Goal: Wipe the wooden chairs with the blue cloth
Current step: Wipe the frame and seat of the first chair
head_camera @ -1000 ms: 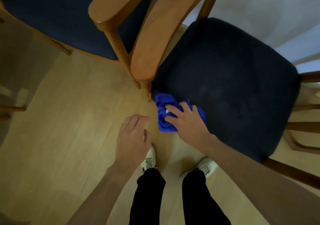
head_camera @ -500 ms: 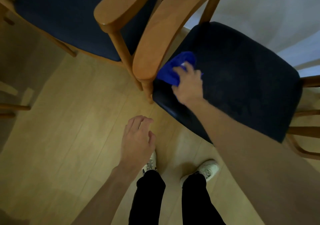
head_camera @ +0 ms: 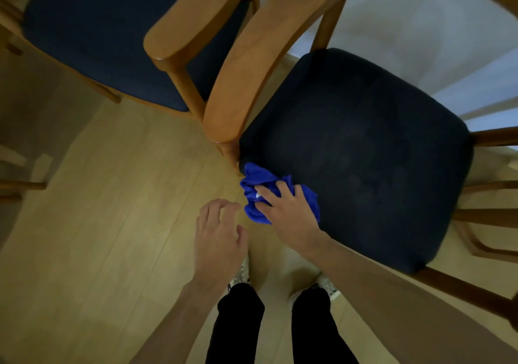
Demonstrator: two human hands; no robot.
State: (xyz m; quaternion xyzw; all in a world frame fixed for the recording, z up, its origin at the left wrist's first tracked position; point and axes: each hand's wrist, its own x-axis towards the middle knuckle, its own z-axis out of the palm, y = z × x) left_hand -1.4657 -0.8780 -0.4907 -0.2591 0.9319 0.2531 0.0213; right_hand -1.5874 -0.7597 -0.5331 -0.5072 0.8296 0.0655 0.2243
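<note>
Two wooden chairs stand side by side, and we find the blue cloth (head_camera: 253,184) bunched at the near left corner of the right chair's dark seat (head_camera: 364,150), just below the front end of its wooden armrest (head_camera: 252,63) and beside the armrest post (head_camera: 231,153). The right hand (head_camera: 291,215) lies over the cloth with fingers spread and bent onto it, pressing it to the seat edge; whether the thumb closes under the fabric we cannot tell. The left hand (head_camera: 220,237) hovers over the floor (head_camera: 98,223) just beside the cloth, fingers loosely curved, holding nothing.

Risks noted: part of the cloth overhangs the seat edge, and under a flat press rather than a firm grip it could slide off to the floor on a quick stroke. We also judge that the wadded cloth offers little contact area, so the post and the underside of the armrest may be missed.

Orientation: the cloth is a crumpled mass with no clear front; its longer extent runs roughly along the seat's front edge, from the post toward the wrist.
</note>
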